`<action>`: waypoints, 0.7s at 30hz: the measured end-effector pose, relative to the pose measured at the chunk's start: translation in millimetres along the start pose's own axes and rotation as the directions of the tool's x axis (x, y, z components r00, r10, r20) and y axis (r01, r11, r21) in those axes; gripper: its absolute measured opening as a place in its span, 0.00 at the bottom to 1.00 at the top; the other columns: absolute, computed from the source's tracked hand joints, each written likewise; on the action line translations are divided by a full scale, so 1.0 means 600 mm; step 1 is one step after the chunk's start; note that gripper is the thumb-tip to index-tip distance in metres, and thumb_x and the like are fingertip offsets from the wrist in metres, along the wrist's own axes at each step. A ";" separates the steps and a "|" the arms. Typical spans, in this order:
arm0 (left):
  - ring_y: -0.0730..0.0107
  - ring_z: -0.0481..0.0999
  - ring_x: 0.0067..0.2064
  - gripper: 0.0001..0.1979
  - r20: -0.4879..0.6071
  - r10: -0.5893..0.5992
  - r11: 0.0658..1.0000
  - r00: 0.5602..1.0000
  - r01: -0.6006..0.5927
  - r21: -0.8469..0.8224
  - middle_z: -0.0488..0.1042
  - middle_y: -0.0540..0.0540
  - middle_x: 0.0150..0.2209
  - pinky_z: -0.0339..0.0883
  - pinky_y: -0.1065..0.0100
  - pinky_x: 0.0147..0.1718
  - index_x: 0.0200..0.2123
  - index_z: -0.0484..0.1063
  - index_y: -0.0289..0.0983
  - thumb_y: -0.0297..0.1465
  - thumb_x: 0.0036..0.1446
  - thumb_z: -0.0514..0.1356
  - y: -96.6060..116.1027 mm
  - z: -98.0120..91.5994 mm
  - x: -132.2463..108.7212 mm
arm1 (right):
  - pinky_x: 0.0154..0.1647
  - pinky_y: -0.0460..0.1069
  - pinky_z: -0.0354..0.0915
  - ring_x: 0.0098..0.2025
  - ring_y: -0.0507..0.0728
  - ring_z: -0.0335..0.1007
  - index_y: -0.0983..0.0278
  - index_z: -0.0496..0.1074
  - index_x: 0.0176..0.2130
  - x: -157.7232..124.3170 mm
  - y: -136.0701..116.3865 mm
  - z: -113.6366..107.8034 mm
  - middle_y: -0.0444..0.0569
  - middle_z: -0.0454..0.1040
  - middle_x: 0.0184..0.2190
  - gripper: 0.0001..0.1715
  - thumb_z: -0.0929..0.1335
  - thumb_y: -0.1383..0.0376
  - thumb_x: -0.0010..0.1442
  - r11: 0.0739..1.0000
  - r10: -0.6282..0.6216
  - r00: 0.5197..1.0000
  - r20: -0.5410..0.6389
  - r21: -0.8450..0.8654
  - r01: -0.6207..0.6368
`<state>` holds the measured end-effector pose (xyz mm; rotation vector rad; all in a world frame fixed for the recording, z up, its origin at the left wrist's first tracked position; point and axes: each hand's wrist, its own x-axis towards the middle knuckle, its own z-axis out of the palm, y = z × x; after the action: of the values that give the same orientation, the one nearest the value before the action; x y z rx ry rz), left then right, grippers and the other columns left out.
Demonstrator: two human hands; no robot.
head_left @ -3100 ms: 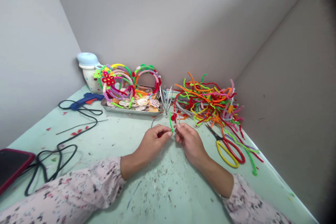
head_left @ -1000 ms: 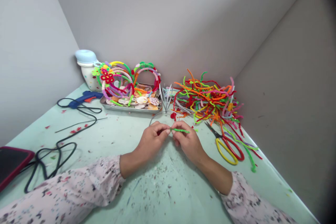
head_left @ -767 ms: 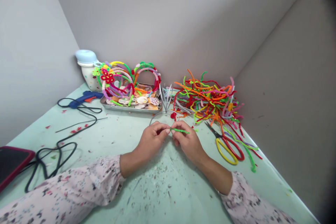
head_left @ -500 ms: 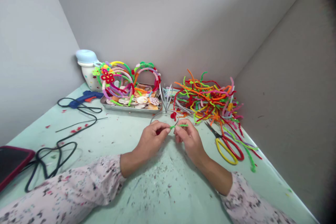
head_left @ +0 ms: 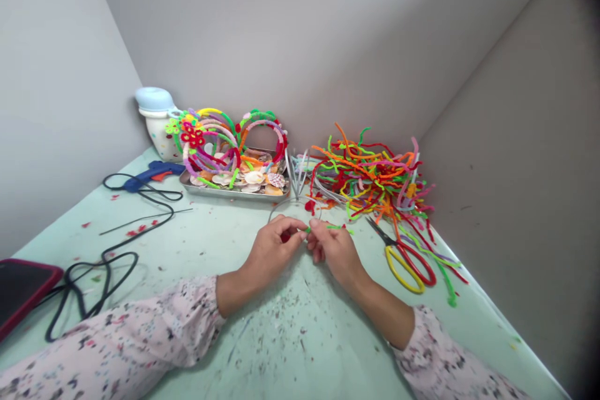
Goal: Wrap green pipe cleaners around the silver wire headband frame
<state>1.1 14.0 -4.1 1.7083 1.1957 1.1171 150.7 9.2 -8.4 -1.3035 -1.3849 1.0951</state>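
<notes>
At the middle of the table, my left hand (head_left: 267, 256) is closed in a pinch on one end of a thin grey headband (head_left: 296, 199), whose arc rises behind the fingers. A green pipe cleaner (head_left: 334, 226) meets the headband at the fingertips. My right hand (head_left: 340, 256) pinches this pipe cleaner close to the left fingertips, and its loose tail sticks out to the right behind the knuckles. Something dark red shows inside the curl of my left hand; its exact form is hidden. The fingers cover most of the spot where pipe cleaner and headband meet.
Behind my hands stands a metal tray (head_left: 234, 194) of shells and colourful wrapped headbands (head_left: 210, 137). Right lie piled pipe cleaners (head_left: 370, 175) and scissors (head_left: 403, 262). Left are a blue glue gun (head_left: 150, 176), black cord (head_left: 105, 262), phone (head_left: 28, 290) and white cup (head_left: 159, 131).
My right fingertips have moved slightly over the pipe cleaner, close against the left ones, and less green shows between the hands. My left hand has stayed almost still.
</notes>
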 end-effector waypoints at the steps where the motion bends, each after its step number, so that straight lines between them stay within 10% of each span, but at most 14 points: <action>1: 0.69 0.71 0.35 0.08 0.004 0.006 1.000 1.000 -0.006 -0.003 0.74 0.46 0.34 0.64 0.69 0.35 0.35 0.77 0.36 0.29 0.55 0.58 0.000 0.000 0.000 | 0.19 0.46 0.57 0.16 0.49 0.61 0.65 0.68 0.21 0.000 -0.001 0.000 0.43 0.67 0.16 0.28 0.63 0.47 0.59 1.000 -0.006 1.000 -0.003 -0.004 0.006; 21: 0.73 0.69 0.28 0.08 0.040 -0.096 0.993 0.995 0.099 -0.064 0.74 0.48 0.29 0.61 0.72 0.27 0.34 0.73 0.36 0.33 0.55 0.58 -0.002 0.002 0.000 | 0.21 0.46 0.57 0.17 0.50 0.62 0.64 0.68 0.23 0.004 0.001 -0.005 0.43 0.69 0.17 0.12 0.63 0.63 0.56 1.000 -0.019 0.999 0.037 0.022 0.018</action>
<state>1.6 14.0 -5.3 1.5971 1.1936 1.0502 153.9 11.9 -8.5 -1.2586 -1.4060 1.1237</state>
